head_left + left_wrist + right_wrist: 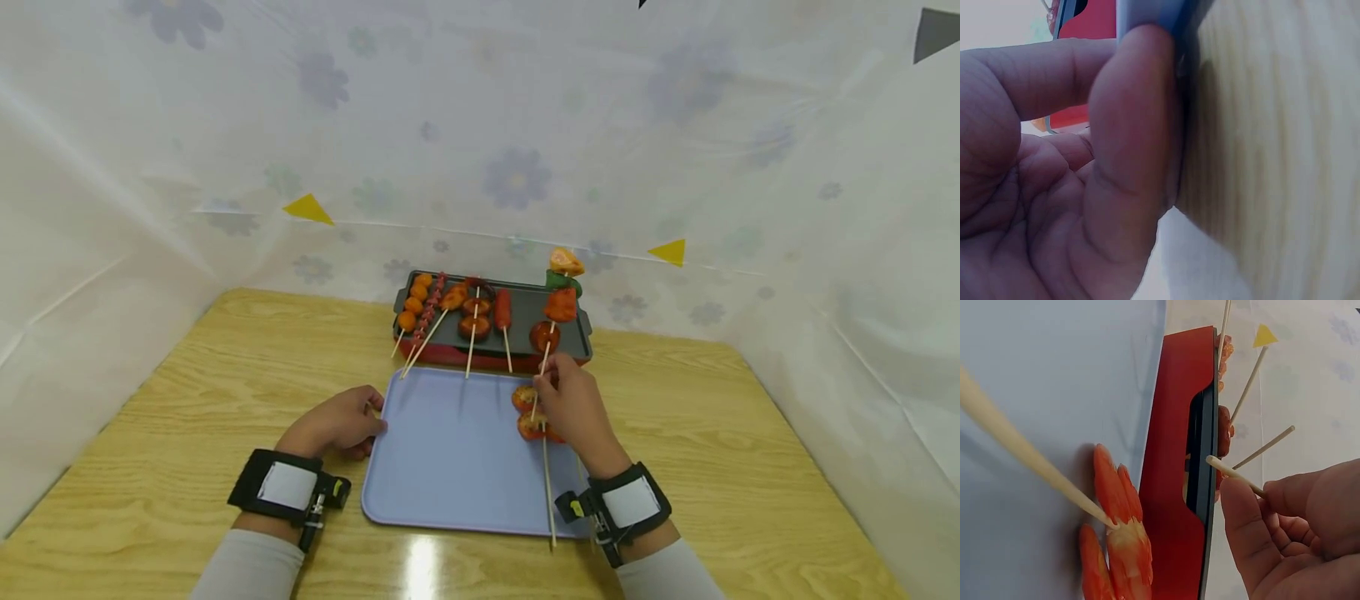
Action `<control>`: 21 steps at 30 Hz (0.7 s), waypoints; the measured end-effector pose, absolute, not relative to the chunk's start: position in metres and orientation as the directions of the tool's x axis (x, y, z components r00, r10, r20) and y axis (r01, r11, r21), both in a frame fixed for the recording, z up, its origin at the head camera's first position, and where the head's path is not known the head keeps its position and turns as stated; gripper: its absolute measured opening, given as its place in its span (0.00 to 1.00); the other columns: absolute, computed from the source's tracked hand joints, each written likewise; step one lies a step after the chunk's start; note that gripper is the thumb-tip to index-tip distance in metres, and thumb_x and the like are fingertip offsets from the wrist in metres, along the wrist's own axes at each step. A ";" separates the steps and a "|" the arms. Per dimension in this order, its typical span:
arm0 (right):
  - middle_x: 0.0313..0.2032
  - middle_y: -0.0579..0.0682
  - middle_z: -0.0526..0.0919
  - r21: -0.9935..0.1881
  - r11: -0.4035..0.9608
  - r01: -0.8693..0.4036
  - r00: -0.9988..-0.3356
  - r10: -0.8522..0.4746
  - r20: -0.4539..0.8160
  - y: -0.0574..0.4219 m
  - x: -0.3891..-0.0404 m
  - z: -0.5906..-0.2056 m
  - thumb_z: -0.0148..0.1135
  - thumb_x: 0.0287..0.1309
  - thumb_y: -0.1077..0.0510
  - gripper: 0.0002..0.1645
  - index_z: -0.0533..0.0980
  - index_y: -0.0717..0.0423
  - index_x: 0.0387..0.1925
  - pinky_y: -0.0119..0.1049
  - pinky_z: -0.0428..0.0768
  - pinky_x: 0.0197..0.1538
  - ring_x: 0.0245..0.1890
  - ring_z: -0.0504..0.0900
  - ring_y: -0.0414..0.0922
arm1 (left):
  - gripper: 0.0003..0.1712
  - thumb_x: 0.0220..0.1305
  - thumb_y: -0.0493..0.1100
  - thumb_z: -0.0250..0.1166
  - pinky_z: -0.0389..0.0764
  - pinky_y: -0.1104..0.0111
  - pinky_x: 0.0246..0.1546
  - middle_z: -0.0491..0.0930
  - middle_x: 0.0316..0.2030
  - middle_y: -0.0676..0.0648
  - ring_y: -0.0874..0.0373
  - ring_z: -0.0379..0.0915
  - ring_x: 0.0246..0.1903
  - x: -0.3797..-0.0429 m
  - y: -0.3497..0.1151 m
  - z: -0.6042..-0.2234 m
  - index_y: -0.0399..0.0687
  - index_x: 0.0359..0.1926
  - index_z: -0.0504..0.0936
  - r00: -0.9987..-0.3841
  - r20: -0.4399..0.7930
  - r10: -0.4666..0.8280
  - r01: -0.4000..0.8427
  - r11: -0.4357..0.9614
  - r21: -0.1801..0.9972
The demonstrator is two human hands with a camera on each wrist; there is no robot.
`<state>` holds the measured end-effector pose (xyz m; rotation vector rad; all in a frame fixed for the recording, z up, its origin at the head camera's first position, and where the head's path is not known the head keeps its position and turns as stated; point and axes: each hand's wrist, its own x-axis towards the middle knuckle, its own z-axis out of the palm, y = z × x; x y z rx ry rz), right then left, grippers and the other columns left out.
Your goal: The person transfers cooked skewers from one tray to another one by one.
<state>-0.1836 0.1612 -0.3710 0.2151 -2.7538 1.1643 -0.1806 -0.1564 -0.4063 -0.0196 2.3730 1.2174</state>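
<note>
My right hand (573,408) pinches the bare stick of a vegetable skewer (561,306) between thumb and fingers. The skewer stands tilted over the right end of a black-topped red grill (517,293), carrying orange, green and red pieces and a round brownish-red one. In the right wrist view the stick's end (1225,467) pokes out past the fingertips. At the left edge of a pale blue tray (457,467), my left hand (341,421) holds the rim with thumb and curled fingers. Tomato skewers (530,426) lie on the tray's right side, partly hidden by my right hand.
Several skewers lie on the grill: orange balls (415,305), a thin pink-red skewer (429,310), a drumstick-like piece (453,297), round brown slices (474,325) and a red sausage (502,309). Their sticks overhang the front edge. A flowered sheet (450,150) surrounds the wooden table (247,358).
</note>
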 end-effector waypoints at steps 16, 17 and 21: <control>0.28 0.51 0.73 -0.670 0.719 -0.185 -0.976 -0.057 0.208 0.164 -0.168 -0.369 0.61 0.65 0.63 0.09 0.71 0.61 0.43 0.35 0.70 0.20 0.20 0.75 0.43 | 0.13 0.68 0.33 0.59 0.78 0.66 0.24 0.76 0.26 0.42 0.54 0.75 0.23 -0.179 -0.156 -0.402 0.35 0.50 0.68 -0.893 -0.401 0.205 -0.208 0.602 0.771; 0.27 0.51 0.73 -0.673 0.717 -0.180 -0.978 -0.056 0.202 0.164 -0.166 -0.368 0.61 0.65 0.63 0.08 0.70 0.60 0.42 0.35 0.70 0.20 0.20 0.75 0.43 | 0.13 0.68 0.33 0.58 0.78 0.66 0.24 0.76 0.26 0.42 0.54 0.75 0.23 -0.179 -0.156 -0.402 0.35 0.50 0.68 -0.892 -0.402 0.206 -0.208 0.603 0.770; 0.27 0.50 0.73 -0.670 0.721 -0.178 -0.980 -0.071 0.185 0.164 -0.159 -0.368 0.62 0.63 0.64 0.08 0.70 0.60 0.41 0.34 0.70 0.20 0.19 0.74 0.41 | 0.13 0.68 0.33 0.58 0.78 0.66 0.24 0.76 0.26 0.42 0.54 0.74 0.22 -0.179 -0.156 -0.402 0.35 0.50 0.68 -0.892 -0.404 0.203 -0.209 0.606 0.767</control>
